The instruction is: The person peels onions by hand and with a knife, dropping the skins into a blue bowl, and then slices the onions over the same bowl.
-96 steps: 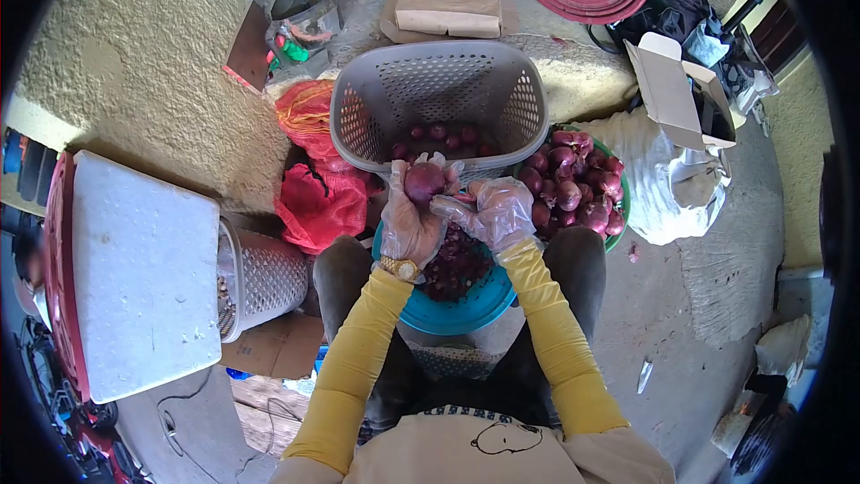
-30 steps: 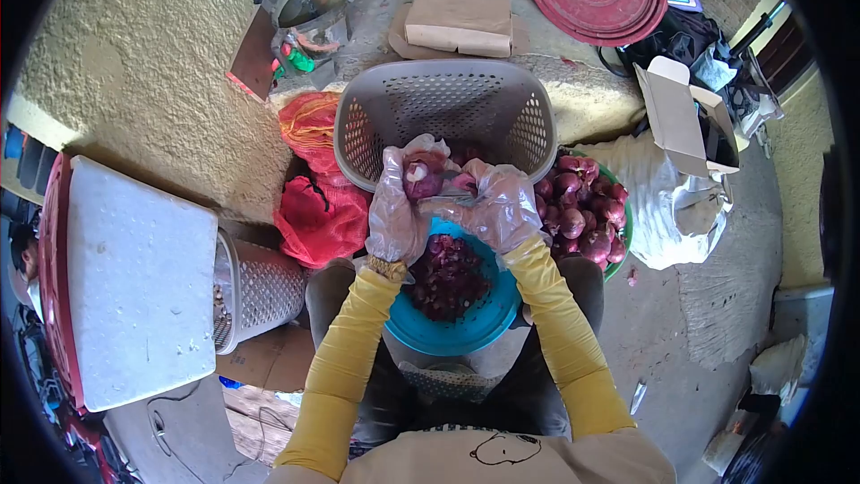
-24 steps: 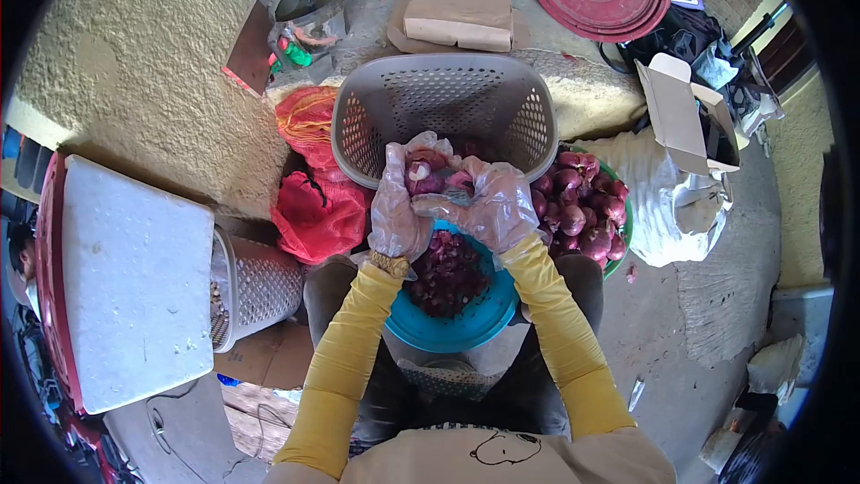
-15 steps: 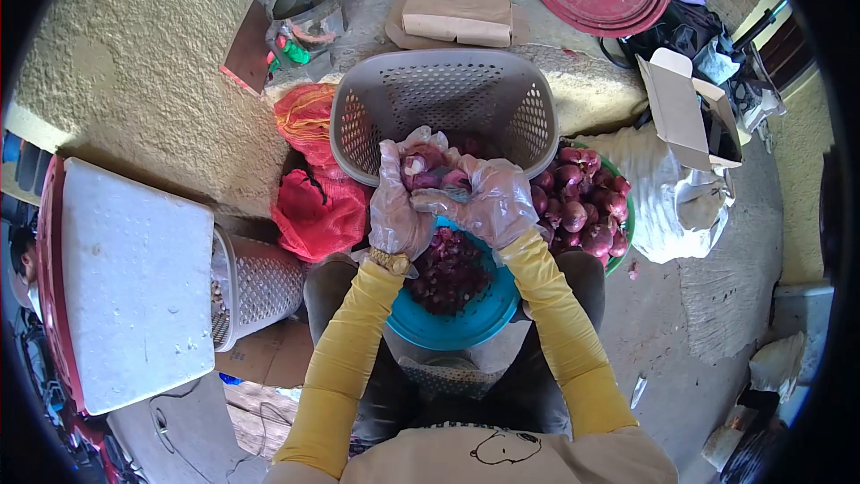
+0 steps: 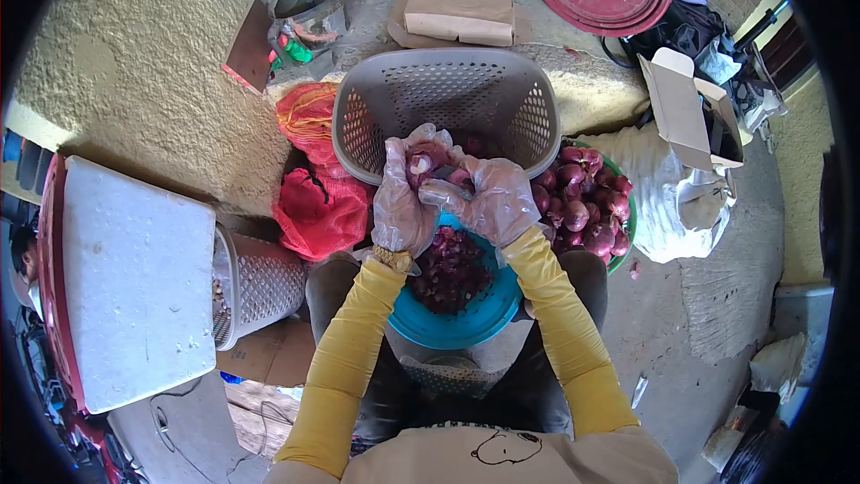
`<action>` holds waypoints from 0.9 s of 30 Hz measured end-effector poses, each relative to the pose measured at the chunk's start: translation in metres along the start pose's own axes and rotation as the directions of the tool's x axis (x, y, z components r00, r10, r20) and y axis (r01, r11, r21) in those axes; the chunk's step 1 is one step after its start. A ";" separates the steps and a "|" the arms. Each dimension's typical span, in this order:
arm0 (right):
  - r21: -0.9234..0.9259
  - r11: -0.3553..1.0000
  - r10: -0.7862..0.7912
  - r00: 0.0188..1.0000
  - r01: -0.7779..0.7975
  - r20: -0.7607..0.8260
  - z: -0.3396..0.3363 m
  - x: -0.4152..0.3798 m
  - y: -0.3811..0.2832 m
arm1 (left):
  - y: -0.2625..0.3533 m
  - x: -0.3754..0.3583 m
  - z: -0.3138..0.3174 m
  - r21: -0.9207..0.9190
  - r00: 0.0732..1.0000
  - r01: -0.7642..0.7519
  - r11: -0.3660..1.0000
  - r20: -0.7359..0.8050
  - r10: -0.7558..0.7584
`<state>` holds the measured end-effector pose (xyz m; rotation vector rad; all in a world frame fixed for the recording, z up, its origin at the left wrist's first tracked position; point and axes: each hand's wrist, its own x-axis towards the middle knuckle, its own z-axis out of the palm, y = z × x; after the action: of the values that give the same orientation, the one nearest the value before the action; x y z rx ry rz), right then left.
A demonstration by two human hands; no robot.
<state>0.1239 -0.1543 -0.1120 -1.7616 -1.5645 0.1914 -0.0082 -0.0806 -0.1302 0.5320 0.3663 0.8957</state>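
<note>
My left hand, in a clear plastic glove, is closed around a red onion with a pale end facing up. Against the onion's right side presses my right hand, also gloved. Its fingers are curled and the thumb points left; what lies inside its grip is hidden. Both hands are over the near rim of a grey perforated basket, which has some onions at its bottom. Below them a blue basin contains dark red-purple onion skins or pieces.
Whole red onions fill a green container at the right, beside a white sack. Red mesh bags lie left of the basket. Farther left are a white foam slab and another perforated basket. A cardboard piece lies behind.
My fingers have shifted on the onion, and its pale end now shows more clearly. My right thumb has lifted slightly. Both hands stay at nearly the same place.
</note>
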 end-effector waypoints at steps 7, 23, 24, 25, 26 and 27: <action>-0.069 0.998 0.015 0.992 -0.007 0.123 0.003 0.001 0.006 | -0.003 0.001 -0.005 -0.011 1.000 0.025 1.000 0.006 -0.025; -0.131 0.988 -0.087 0.994 0.078 -0.066 0.000 -0.003 0.004 | -0.002 -0.002 0.000 0.016 1.000 0.015 1.000 -0.017 -0.015; -0.131 0.988 -0.087 0.994 0.078 -0.067 0.000 -0.003 0.004 | -0.002 -0.002 0.000 0.031 1.000 0.003 1.000 -0.014 -0.002; -0.130 0.987 -0.100 0.992 0.090 -0.075 0.000 -0.003 0.004 | -0.003 -0.002 0.000 0.031 1.000 0.003 1.000 -0.014 -0.003; -0.128 0.986 -0.113 0.990 0.102 -0.084 0.001 -0.003 0.005 | -0.003 -0.001 0.000 0.032 1.000 0.010 0.999 -0.020 -0.010; -0.128 0.987 -0.113 0.990 0.102 -0.084 0.002 -0.003 0.005 | -0.002 -0.001 0.000 0.033 1.000 0.018 0.999 -0.026 -0.017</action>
<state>0.1264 -0.1557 -0.1177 -1.7477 -1.6296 -0.0390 -0.0074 -0.0827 -0.1316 0.5471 0.4094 0.8819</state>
